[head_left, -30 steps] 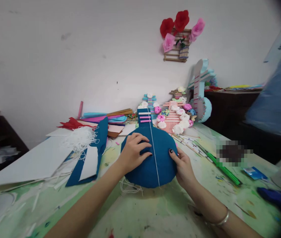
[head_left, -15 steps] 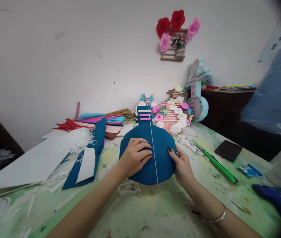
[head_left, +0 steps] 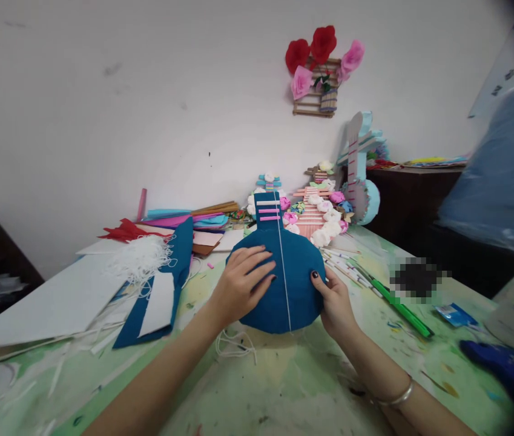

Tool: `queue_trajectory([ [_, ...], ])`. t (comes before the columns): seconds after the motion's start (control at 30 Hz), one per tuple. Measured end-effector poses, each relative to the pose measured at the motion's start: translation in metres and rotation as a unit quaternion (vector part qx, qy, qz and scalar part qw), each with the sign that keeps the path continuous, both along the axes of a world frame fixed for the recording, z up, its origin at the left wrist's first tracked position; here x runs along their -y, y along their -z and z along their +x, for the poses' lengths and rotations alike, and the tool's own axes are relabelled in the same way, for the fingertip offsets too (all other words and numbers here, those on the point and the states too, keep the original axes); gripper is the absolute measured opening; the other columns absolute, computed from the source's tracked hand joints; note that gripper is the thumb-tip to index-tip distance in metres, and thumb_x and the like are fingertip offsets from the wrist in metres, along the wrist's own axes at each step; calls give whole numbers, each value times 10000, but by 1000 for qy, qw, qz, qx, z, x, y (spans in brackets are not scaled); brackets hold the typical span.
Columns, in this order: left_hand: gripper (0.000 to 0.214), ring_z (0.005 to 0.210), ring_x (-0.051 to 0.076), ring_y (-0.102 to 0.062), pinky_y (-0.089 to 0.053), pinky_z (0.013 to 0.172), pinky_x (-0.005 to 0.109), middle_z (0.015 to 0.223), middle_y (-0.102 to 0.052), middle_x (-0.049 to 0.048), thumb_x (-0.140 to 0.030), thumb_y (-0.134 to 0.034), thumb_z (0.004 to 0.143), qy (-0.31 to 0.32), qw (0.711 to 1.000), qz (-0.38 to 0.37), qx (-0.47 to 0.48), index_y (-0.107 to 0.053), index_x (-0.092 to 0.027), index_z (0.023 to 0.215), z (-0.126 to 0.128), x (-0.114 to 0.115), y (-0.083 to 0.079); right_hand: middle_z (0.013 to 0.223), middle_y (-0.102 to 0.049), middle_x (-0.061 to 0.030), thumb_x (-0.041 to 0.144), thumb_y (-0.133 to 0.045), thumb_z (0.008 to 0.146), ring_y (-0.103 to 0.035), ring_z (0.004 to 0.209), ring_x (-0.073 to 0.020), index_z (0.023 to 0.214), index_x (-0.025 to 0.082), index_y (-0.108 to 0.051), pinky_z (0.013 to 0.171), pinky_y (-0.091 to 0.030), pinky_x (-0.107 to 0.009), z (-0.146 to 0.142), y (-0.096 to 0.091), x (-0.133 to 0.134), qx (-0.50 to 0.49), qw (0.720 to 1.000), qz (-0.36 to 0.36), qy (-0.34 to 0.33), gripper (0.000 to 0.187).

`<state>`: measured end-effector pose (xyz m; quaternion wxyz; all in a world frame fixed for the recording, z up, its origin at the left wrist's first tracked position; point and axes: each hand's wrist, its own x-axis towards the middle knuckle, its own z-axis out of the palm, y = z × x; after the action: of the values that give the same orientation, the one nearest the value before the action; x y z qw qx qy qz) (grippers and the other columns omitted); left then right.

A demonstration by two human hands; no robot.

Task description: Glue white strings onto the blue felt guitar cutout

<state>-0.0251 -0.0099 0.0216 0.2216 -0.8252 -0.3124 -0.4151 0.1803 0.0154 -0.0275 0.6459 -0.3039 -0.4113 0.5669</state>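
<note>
A dark blue cardboard guitar (head_left: pixel 299 260), with a rounded body and a short neck, is held tilted up above the table. White and pink strips (head_left: pixel 269 211) cross its neck. One white string (head_left: pixel 283 266) runs down its front from the top of the neck to the bottom edge. My right hand (head_left: pixel 336 300) grips the body's right edge, thumb on the front and fingers mostly hidden behind. My left hand (head_left: pixel 243 281) lies with outstretched fingers on the left part of the front, its fingertips just short of the string.
To the left are tangled white string (head_left: pixel 141 257), a blue sheet (head_left: pixel 179 266) and a white board (head_left: pixel 57 290). Paper-flower crafts (head_left: pixel 315 212) stand behind. On the right lie pens (head_left: pixel 345 266), a green cutter-like tool (head_left: pixel 402 309), a blue packet (head_left: pixel 455 315) and a pixelated dark object (head_left: pixel 417 278).
The guitar has shifted slightly to the right, with my right hand still on its edge. My left hand has slid a little left, away from the string.
</note>
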Motion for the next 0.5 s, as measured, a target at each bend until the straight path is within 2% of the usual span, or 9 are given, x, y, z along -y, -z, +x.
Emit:
queue_trajectory([
  [0.13,330,1237,254,-477,-392,1036,461,1268,-569,101,-221,-548,873,-92,991,27,94,-568,-230,1203,-17,-4,-15,1054,-733,-53,376,-779,668,-669,939,-277,1083,239,-660,837,-516,-418,-1,1,3,18,1000,-1,-18,453],
  [0.27,563,1328,320,-350,-345,1047,543,1440,-371,128,-356,-560,861,-188,970,-22,154,-384,-263,1387,-36,-7,-27,1071,-727,-56,376,-755,707,-667,937,-265,1094,240,-660,846,-509,-406,-4,5,7,48,997,31,-53,421],
  [0.33,580,1328,320,-350,-344,1046,543,1446,-365,119,-382,-547,865,-197,967,-44,157,-359,-276,1404,-41,-8,-31,1090,-720,-54,376,-747,720,-663,948,-258,1085,246,-666,864,-501,-397,-6,6,8,60,996,46,-58,396],
  [0.5,471,1295,300,-406,-359,1054,493,1389,-444,129,-407,-517,881,-190,969,-50,151,-496,-219,1312,-43,-8,-29,1104,-714,-58,375,-738,732,-660,964,-260,1084,250,-668,884,-495,-406,-6,8,8,71,994,48,-65,379],
])
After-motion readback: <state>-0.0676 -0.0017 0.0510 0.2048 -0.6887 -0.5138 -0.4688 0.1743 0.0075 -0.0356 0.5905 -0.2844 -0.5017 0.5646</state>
